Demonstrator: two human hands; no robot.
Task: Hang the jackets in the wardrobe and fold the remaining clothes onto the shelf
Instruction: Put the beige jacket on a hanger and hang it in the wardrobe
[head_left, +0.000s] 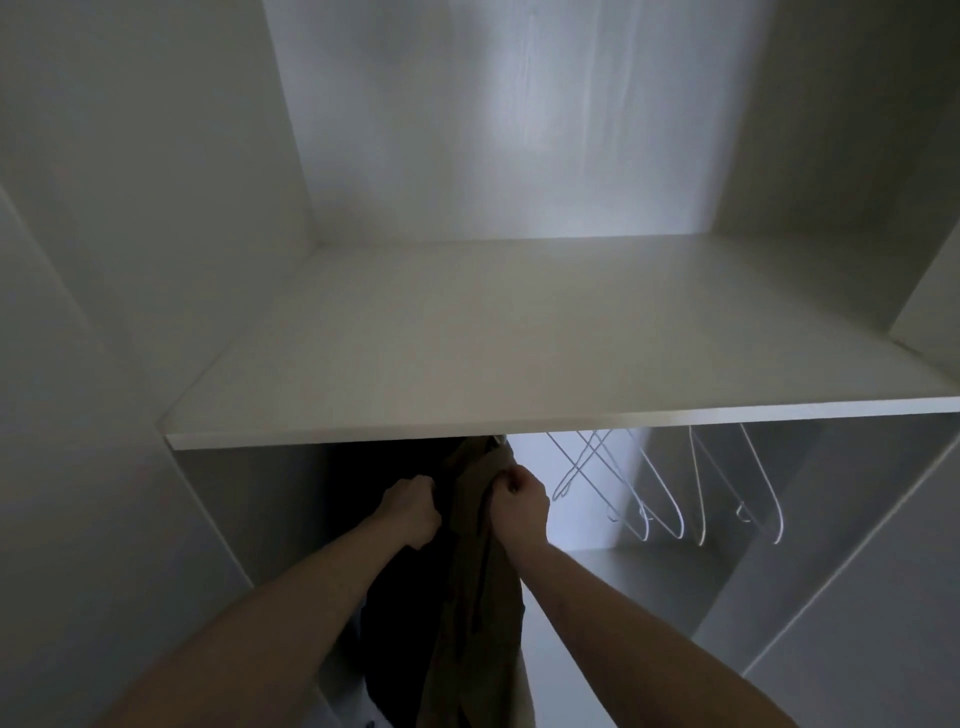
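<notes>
Left arm: bare forearm enters from 7 o'clock and reaches up and forward under the shelf (519, 338); left hand (410, 512) at wrist height with the right, knuckles toward the camera.
Right arm: bare forearm enters from 5 o'clock, angled up to 11 o'clock; right hand (519, 501) just right of the left, with cloth between them.
Jacket: olive-brown jacket (467, 597) hangs between the two hands, its top going up behind the shelf's front edge, its length falling to 6 o'clock. Its hanger and the rail are hidden by the shelf.
Dark garment: a black garment (395, 623) hangs just left of the jacket, touching it, behind the left forearm.
Hangers: white wire hangers (665, 483) hang at 3 o'clock from the hands, well apart from the jacket, bare of clothes.
Shelf: white board spanning the wardrobe (156, 208) above the hands; it blocks sight of all hanger hooks.
Obstruction: the shelf's front edge sits directly over both hands.
Left grip: fingers curled tight on the left edge of the jacket; clenched on cloth.
Right grip: fist clenched on the jacket's right edge near its top.
</notes>
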